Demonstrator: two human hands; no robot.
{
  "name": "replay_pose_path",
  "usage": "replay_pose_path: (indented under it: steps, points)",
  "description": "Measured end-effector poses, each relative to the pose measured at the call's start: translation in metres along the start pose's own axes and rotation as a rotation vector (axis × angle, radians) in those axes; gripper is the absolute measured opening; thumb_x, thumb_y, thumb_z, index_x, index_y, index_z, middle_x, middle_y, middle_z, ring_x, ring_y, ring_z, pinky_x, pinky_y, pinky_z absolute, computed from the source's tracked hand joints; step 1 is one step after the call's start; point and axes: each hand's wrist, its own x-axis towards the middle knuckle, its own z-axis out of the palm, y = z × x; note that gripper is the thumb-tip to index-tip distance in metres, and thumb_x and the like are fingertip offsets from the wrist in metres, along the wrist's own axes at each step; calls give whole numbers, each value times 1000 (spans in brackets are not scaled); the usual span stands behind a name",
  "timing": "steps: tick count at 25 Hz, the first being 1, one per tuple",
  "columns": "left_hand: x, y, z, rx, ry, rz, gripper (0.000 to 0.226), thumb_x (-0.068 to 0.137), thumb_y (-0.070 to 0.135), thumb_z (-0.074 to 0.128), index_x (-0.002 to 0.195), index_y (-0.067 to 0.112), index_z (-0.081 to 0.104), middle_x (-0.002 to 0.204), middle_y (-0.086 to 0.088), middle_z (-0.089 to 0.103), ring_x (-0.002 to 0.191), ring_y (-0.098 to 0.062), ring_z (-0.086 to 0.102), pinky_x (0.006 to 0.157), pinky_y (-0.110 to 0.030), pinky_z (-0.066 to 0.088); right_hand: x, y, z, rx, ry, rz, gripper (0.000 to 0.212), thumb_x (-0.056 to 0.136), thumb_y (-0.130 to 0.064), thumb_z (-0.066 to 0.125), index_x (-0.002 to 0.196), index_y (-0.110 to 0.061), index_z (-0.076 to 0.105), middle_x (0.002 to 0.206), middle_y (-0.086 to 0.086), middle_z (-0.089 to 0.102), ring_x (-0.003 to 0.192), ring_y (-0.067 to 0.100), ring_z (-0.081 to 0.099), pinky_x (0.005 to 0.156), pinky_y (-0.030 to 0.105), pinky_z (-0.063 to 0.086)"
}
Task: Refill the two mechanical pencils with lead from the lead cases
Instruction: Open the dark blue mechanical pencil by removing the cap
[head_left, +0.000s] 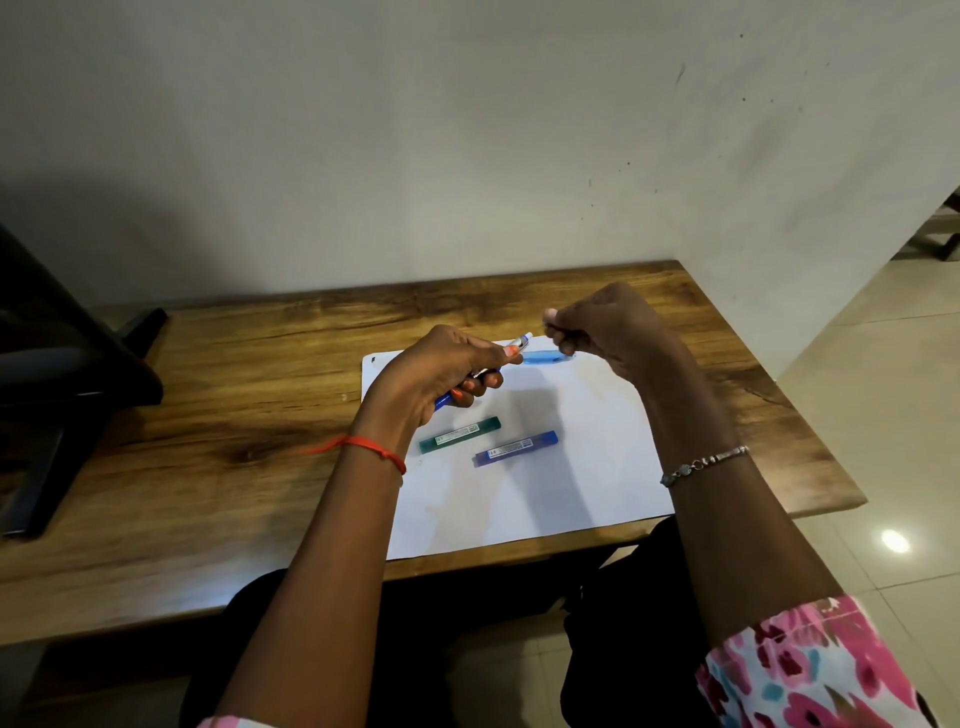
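Above the sheet of paper (519, 499) on the wooden tabletop (234, 415), the left hand (441, 374) grips a blue pencil (519, 342), its white end pointing toward the right hand (597, 332). That hand hangs just beside the pencil's end with thumb and fingers curled into a pinch. Whether it holds a cap, a lead or nothing is too small to tell. A light-blue pencil (540, 357) lies on the paper beneath the hands, touched by neither. Nearer the person, the green lead case (460, 434) and the blue lead case (517, 447) lie side by side on the paper, apart from both hands. By the look of it the work is early: the first pencil is likely being opened or loaded at its end, and the other pencil is not yet begun.
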Motion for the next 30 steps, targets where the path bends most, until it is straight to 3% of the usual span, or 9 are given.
replay_pose_path:
  steps: [3, 7, 11, 16, 19, 23, 25, 27, 30]
  points:
    - [-2, 0, -7, 27, 13, 7, 26, 86, 22, 61, 102, 2, 68, 59, -4, 48, 34, -4, 30, 35, -13, 24, 5, 3, -15, -126, 122, 93, 14, 83, 0, 65, 83, 14, 65, 62, 14, 58, 42, 14, 55, 47, 17, 53]
    - [-2, 1, -6, 43, -9, 41, 25, 87, 20, 61, 103, 3, 68, 62, -5, 51, 37, -5, 31, 37, -13, 24, 4, 9, -14, -518, -10, 351, 14, 77, 2, 71, 79, 7, 58, 38, 9, 59, 31, 15, 58, 46, 24, 54]
    - [-1, -1, -2, 50, -15, 31, 26, 86, 19, 61, 105, 2, 67, 64, -6, 53, 37, -5, 32, 36, -13, 25, 4, 13, -6, -762, -29, 276, 25, 71, -1, 77, 80, 0, 54, 35, 3, 57, 33, 11, 58, 54, 26, 53]
    - [0, 0, -5, 50, -10, 41, 26, 86, 20, 61, 105, 3, 68, 64, -4, 53, 37, -5, 33, 36, -13, 25, 6, 15, -7, -757, -16, 203, 29, 74, -4, 75, 99, 7, 64, 68, 14, 68, 63, 24, 67, 84, 38, 57]
    - [0, 0, -4, 52, -9, 36, 26, 86, 19, 61, 105, 2, 68, 64, -4, 54, 37, -5, 33, 36, -13, 25, 7, 13, -12, -736, -15, 219, 28, 79, -2, 69, 104, 9, 63, 71, 14, 67, 79, 29, 71, 92, 41, 53]
    - [1, 0, -6, 53, -2, 29, 27, 86, 19, 62, 105, 1, 68, 64, -4, 55, 37, -5, 33, 36, -13, 26, 7, 8, -15, -713, -32, 276, 28, 82, 2, 65, 110, 7, 60, 73, 13, 68, 64, 19, 69, 83, 28, 56]
    - [0, -1, -5, 53, -1, 26, 27, 86, 18, 62, 106, 1, 67, 64, -5, 55, 36, -5, 34, 36, -13, 26, 5, 6, -15, -694, -49, 282, 25, 85, 2, 62, 109, 3, 59, 69, 7, 64, 43, 7, 63, 52, 10, 51]
    - [0, -1, -5, 53, 0, 24, 27, 86, 18, 62, 106, 1, 67, 64, -5, 55, 36, -4, 34, 36, -13, 26, 4, 5, -15, -689, -48, 274, 21, 86, 1, 60, 108, 2, 61, 74, 7, 66, 36, 6, 58, 36, 10, 43]
    - [1, -1, -4, 55, -2, 21, 27, 86, 18, 62, 106, 1, 67, 64, -5, 55, 35, -4, 34, 36, -13, 26, 5, 7, -17, -665, -20, 254, 21, 82, 4, 64, 102, 10, 66, 85, 17, 69, 50, 14, 60, 61, 22, 55]
